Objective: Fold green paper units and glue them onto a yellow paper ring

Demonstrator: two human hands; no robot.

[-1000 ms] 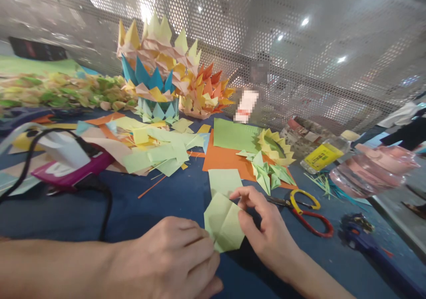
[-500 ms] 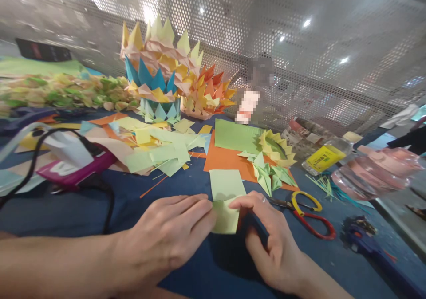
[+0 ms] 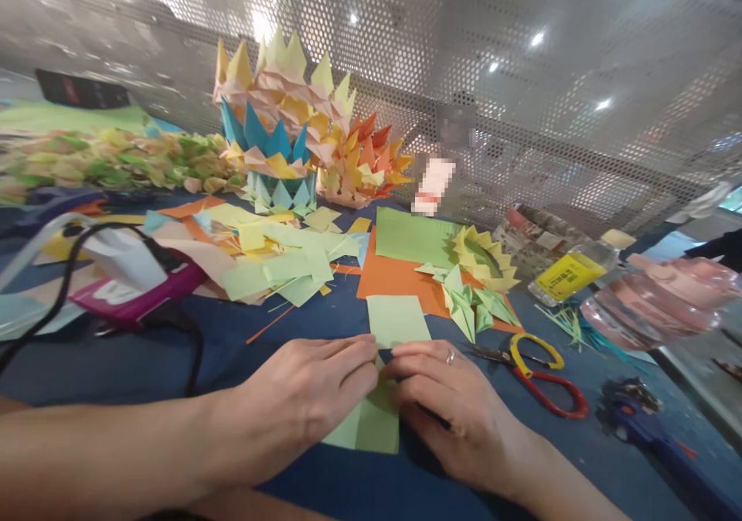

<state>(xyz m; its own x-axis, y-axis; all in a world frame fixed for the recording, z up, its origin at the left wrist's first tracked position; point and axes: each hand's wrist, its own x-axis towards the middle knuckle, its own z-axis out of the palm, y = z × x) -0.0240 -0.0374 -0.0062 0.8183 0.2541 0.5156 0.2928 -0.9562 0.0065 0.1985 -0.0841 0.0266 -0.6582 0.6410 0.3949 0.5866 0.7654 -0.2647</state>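
A light green square of paper (image 3: 371, 427) lies on the blue tabletop (image 3: 301, 351) in front of me, partly covered by both hands. My left hand (image 3: 301, 397) presses on its left part with the fingers flat and close together. My right hand (image 3: 440, 397), a ring on one finger, presses on its right part, and the fingertips of both hands meet at the paper's far edge. Just beyond the fingertips lies a second light green square (image 3: 397, 320).
Red and yellow scissors (image 3: 536, 370) lie right of my right hand. Folded green pieces (image 3: 469, 304) sit on an orange sheet (image 3: 394, 274). Tall paper crowns (image 3: 290, 119), a scrap pile (image 3: 272, 258), a pink device with a black cable (image 3: 127, 297), bottles (image 3: 655, 304) and a blue tool (image 3: 643, 420) surround the spot.
The green paper was held up between my hands, then lowered onto the table. Both hands have come together over it and now press it flat.
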